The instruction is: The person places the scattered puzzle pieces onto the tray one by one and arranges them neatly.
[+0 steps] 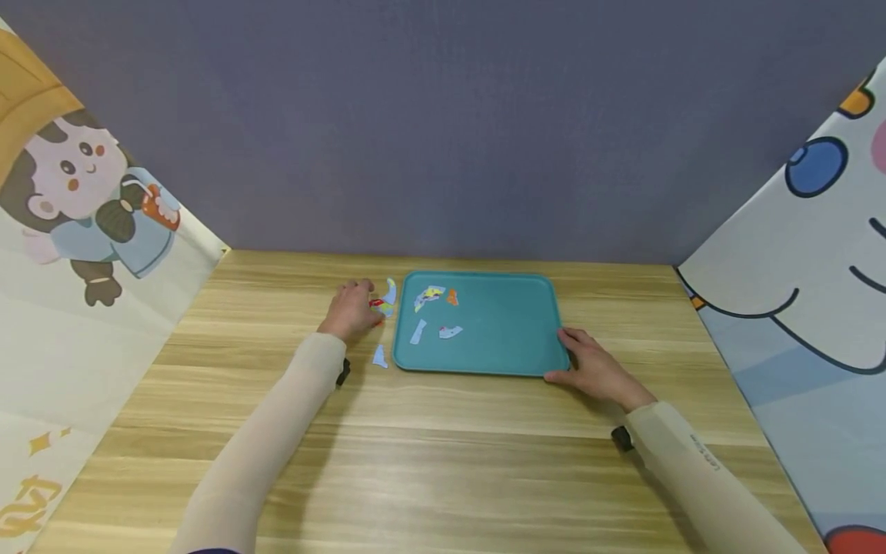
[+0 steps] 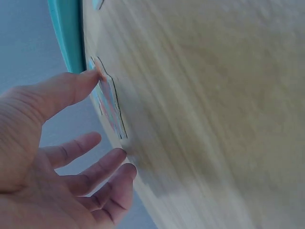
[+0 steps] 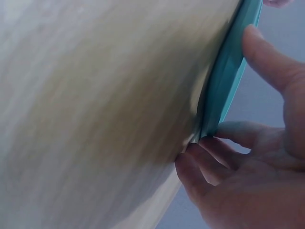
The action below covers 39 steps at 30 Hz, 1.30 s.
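Along the far part of the wooden tabletop [image 1: 443, 454], I had the teal tray [image 1: 505, 323] lying flat, with flat cut-out pieces on it and beside its left rim. My left hand [image 1: 349, 310] was over the loose ones there. Its wrist view showed me the thumb tip at the end of a piece, touching as far as I could judge, the other fingers loosely bent and spread apart from the thumb. Around that hand lay a red piece [image 1: 376, 303], a yellow-and-blue piece [image 1: 385, 311] and a curved pale piece [image 1: 391, 291]; nearer me, a small pale-blue piece [image 1: 380, 357] lay alone.

My right hand [image 1: 597, 372] held the tray's near right corner, thumb against the near edge and fingers around the right side. Toward the tray's left end I could see a yellow-patterned piece [image 1: 431, 295], an orange piece [image 1: 453, 297] just beside it, and, closer to me, a slim pale strip [image 1: 418, 332] and a white piece [image 1: 451, 332]. A plain dark wall [image 1: 443, 138] stood behind the table.
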Available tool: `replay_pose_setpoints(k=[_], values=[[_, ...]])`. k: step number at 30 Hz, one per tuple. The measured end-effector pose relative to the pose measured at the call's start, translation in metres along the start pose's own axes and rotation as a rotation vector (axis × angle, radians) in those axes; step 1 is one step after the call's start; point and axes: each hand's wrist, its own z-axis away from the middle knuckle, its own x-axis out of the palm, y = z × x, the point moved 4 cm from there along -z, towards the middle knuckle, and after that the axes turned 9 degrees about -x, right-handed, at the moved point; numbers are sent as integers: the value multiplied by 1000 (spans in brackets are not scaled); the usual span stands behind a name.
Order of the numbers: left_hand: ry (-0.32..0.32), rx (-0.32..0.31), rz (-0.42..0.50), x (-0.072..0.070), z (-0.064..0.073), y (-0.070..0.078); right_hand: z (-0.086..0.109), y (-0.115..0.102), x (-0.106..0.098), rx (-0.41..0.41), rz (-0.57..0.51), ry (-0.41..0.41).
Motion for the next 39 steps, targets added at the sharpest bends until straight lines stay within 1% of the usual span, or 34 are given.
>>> replay_pose_setpoints(k=[4, 10, 17, 21, 24, 28, 31, 34, 39], values=[[-2, -2, -1, 3, -4, 1, 1, 1, 0, 6, 5, 6], [-10, 23, -40, 4, -10, 6, 1, 1, 1, 2, 2, 14], [-19, 28, -60, 4, -14, 8, 1, 1, 0, -8, -10, 14], [-11, 48, -52, 4, -15, 11, 2, 1, 0, -6, -10, 13], [1, 55, -65, 5, -15, 15, 2, 2, 0, -5, -4, 11], [13, 52, -82, 8, -17, 17, 2, 1, 0, -10, 0, 11], [14, 48, -76, 9, -18, 17, 2, 0, 0, -14, 0, 10], [28, 48, -95, 8, -16, 18, 2, 1, 0, -11, 2, 8], [42, 30, -126, 5, -14, 18, 2, 1, -1, -10, 5, 11]])
